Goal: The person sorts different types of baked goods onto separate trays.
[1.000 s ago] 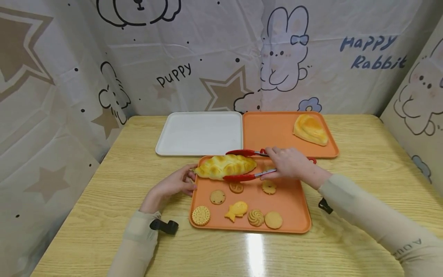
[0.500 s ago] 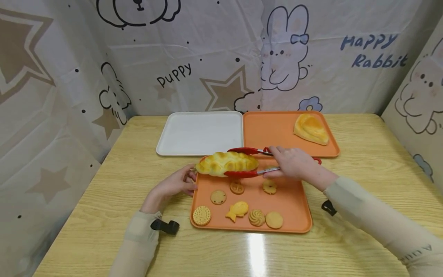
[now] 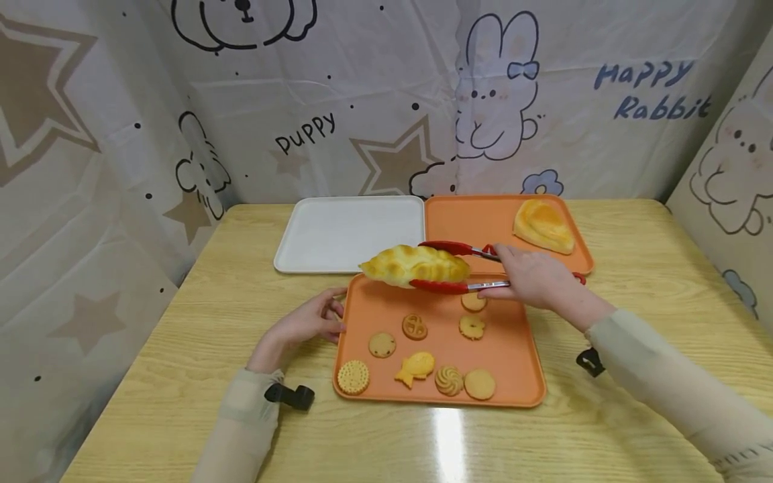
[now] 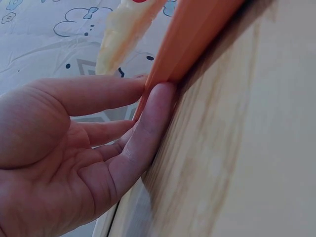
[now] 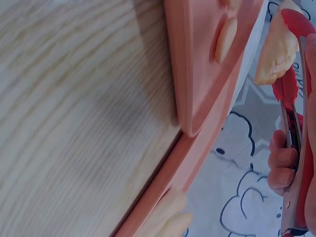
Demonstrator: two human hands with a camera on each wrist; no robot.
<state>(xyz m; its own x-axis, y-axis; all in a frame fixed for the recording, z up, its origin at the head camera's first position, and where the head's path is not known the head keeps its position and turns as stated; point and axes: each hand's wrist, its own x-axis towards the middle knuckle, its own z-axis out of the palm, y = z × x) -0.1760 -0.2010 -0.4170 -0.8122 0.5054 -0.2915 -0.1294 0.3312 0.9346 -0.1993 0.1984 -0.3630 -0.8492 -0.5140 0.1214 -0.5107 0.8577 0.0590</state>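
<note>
Visibly one loaf [image 3: 417,264], eight cookies [image 3: 382,345]

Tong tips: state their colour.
The tong tips are red, best seen in the head view.

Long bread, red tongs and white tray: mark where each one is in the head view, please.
Long bread [image 3: 415,265]: head view, middle of its upper crust.
Red tongs [image 3: 453,288]: head view, on the red head nearer the person.
White tray [image 3: 353,231]: head view, on its bare flat surface.
</note>
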